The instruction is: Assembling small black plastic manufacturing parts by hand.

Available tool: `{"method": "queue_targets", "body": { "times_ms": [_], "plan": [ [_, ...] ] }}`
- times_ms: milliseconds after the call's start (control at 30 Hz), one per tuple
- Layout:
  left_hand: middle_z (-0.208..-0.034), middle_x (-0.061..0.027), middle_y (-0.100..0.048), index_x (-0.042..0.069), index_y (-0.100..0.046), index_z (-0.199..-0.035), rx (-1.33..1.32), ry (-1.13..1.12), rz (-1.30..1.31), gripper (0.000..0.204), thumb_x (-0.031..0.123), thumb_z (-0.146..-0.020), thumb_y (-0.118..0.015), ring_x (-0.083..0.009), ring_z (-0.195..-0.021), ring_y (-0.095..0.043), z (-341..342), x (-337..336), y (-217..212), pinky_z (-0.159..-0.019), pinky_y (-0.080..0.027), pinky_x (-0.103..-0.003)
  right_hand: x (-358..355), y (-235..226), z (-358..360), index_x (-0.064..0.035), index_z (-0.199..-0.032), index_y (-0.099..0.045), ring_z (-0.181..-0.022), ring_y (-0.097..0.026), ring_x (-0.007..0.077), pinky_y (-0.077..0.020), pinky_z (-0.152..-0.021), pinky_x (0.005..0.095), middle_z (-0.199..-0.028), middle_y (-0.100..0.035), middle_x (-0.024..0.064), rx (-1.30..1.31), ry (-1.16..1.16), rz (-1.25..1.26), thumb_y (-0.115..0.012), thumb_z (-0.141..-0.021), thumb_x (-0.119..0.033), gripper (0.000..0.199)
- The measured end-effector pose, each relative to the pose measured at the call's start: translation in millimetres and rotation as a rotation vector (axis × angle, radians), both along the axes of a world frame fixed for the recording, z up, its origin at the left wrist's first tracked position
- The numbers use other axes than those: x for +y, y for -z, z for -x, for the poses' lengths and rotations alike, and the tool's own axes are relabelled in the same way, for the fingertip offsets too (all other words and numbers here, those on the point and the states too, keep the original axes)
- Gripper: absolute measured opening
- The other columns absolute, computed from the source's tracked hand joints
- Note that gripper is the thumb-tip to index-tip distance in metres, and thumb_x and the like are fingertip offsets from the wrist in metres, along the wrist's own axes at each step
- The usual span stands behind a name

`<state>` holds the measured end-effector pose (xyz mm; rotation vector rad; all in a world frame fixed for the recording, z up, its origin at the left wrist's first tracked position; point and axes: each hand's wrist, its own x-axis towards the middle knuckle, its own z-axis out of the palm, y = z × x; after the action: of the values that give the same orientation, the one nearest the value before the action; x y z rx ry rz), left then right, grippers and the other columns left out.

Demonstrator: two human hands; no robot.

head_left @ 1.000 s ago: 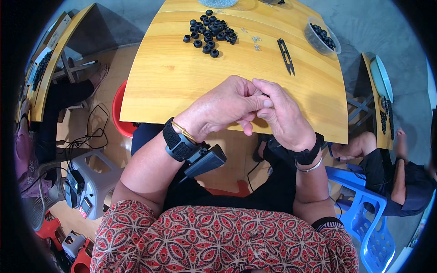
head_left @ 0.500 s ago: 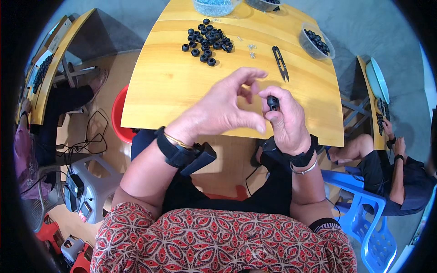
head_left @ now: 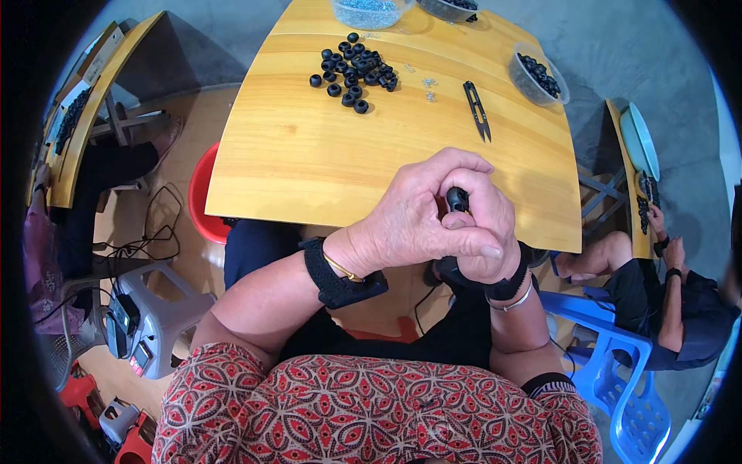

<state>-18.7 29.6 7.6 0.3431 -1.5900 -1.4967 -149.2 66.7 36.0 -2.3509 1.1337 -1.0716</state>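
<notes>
My left hand point(head_left: 413, 216) and my right hand point(head_left: 485, 232) are pressed together above the near edge of the wooden table point(head_left: 309, 155). Between their fingertips sits a small black ring-shaped part point(head_left: 457, 199), gripped by both hands. My left fingers curl over the top of it, and my right thumb lies along the underside. Both wrists wear black straps. A heap of the same black rings point(head_left: 352, 71) lies far across the table, well out of touch. Black thread snips point(head_left: 478, 110) rest on the table beyond my hands.
A clear bowl of black parts point(head_left: 539, 76) stands at the table's right side, and two more bowls point(head_left: 371, 11) sit at the far edge. Small metal bits point(head_left: 427, 83) lie loose near the heap. A person point(head_left: 672, 294) sits at the right by a blue chair point(head_left: 626, 371).
My hands have closed together over the black ring. Half a second ago the left fingers were spread apart from the right hand, which held the ring alone.
</notes>
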Motion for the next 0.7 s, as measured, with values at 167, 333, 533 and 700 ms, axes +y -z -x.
{"method": "queue_targets", "body": {
  "times_ms": [167, 333, 533, 700],
  "plan": [
    [-0.104, -0.0072, -0.052, 0.0, -0.045, -0.112, -0.063, 0.011, -0.009, 0.069, 0.026, -0.058, -0.079, -0.0129, -0.093, -0.049, 0.5, -0.7, -3.7, -0.081, -0.042, -0.025, 0.9, 0.2, 2.8, -0.0009, -0.09, -0.046, -0.067, -0.049, 0.0319, -0.0397, -0.06, 0.0365, -0.078, -0.05, 0.0133, -0.044, 0.023, -0.05, -0.052, -0.078, -0.012, 0.017],
    [-0.097, -0.0061, -0.052, -0.001, -0.046, -0.112, 0.022, -0.04, -0.014, 0.055, 0.024, -0.069, -0.07, -0.0123, -0.088, -0.051, -1.1, -12.3, 5.3, -0.075, -0.044, -0.024, -10.8, -2.8, 7.5, -0.0011, -0.092, -0.046, -0.073, -0.05, 0.031, -0.0408, -0.066, 0.0363, -0.083, -0.051, 0.0135, -0.028, -0.042, -0.013, -0.053, -0.08, -0.021, 0.024],
    [-0.069, -0.0032, -0.054, -0.001, -0.058, -0.092, 0.052, 0.351, -0.662, 0.027, 0.023, -0.081, -0.06, -0.0061, -0.058, -0.051, -19.8, -17.3, -2.3, -0.049, -0.047, -0.019, -19.1, -7.7, 18.4, 0.0003, -0.1, -0.046, -0.093, -0.046, 0.0327, -0.0379, -0.081, 0.0387, -0.105, -0.047, 0.0184, 0.103, -0.062, 0.136, -0.051, -0.082, -0.03, 0.036],
    [-0.07, -0.0023, -0.055, 0.0, -0.057, -0.091, 0.239, 0.469, -0.792, 0.021, 0.02, -0.083, -0.056, -0.0071, -0.055, -0.051, -7.8, -10.5, 5.5, -0.049, -0.046, -0.019, -17.8, -2.5, 12.4, 0.0003, -0.1, -0.046, -0.092, -0.046, 0.0328, -0.0381, -0.081, 0.0384, -0.104, -0.047, 0.0184, 0.036, -0.076, 0.09, -0.053, -0.08, -0.023, 0.031]
  ]
}}
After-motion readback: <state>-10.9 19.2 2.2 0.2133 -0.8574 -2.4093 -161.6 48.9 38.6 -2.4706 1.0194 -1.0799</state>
